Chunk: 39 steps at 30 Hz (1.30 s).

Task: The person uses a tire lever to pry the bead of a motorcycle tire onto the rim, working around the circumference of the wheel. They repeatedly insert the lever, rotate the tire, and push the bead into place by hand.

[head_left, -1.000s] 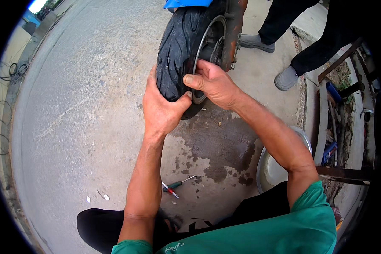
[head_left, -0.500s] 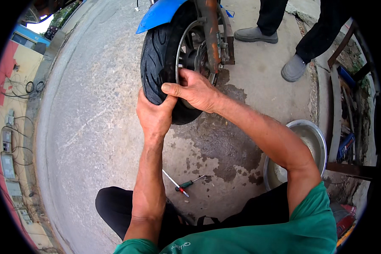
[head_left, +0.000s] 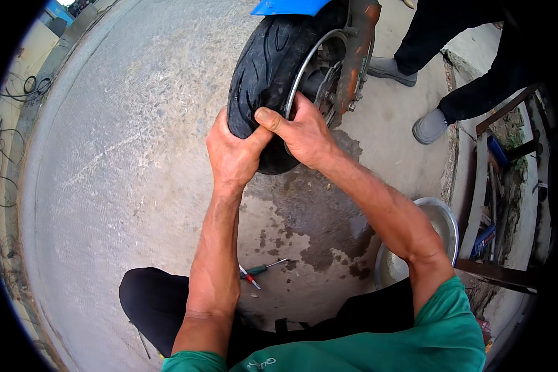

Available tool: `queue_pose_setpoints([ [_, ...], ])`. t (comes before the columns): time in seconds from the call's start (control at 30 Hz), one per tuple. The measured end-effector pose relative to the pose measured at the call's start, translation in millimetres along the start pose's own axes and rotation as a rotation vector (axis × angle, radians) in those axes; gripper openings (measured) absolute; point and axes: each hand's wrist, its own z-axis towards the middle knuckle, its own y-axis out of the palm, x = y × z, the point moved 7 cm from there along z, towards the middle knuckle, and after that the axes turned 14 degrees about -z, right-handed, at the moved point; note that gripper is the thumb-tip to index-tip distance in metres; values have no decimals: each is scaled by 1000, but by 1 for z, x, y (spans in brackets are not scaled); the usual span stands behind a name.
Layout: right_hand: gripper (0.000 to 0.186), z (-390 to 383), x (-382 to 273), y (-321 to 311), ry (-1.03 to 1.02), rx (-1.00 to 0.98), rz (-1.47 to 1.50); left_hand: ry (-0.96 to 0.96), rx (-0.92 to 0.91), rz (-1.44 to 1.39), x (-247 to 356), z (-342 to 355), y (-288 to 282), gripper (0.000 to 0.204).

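Note:
A black motorcycle tyre (head_left: pixel 257 74) stands on its wheel, with the metal rim (head_left: pixel 299 73) along its right side. My left hand (head_left: pixel 234 154) is wrapped round the tyre's near left side, its thumb across the tread. From the rim side, my right hand (head_left: pixel 307 137) grips the same stretch of tyre, fingers hidden inside the rim and thumb pressed on the rubber. Both thumbs nearly meet. Above the tyre is a blue mudguard (head_left: pixel 290 6), and a rusty fork leg (head_left: pixel 357 53) runs down beside the wheel.
A green-handled screwdriver (head_left: pixel 257 270) and a red-and-white rod (head_left: pixel 250 278) lie on the concrete before me. A metal basin (head_left: pixel 456 232) stands by my right arm. Another person's grey shoes (head_left: pixel 430 126) are beyond the wheel. Wet patches (head_left: pixel 328 229) mark the ground.
The view has shifted, so the wheel shows farther right and the basin lower. Both hands keep their hold on the tyre at about the same spot.

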Motion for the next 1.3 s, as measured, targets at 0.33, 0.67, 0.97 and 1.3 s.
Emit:
queue_pose_setpoints([
  [0.33, 59, -10, 0, 9, 72, -212, 361, -3, -67, 15, -6, -9, -4, 50],
  [0.67, 66, -18, 17, -13, 43, -166, -4, -68, -106, 276, 48, 13, 32, 95],
  [0.97, 62, -16, -3, -10, 120, -188, -136, -4, -89, 479, 55, 27, 37, 56],
  [1.3, 72, -9, 3, -11, 231, -33, -228, 14, -96, 402, 51, 37, 34, 46],
])
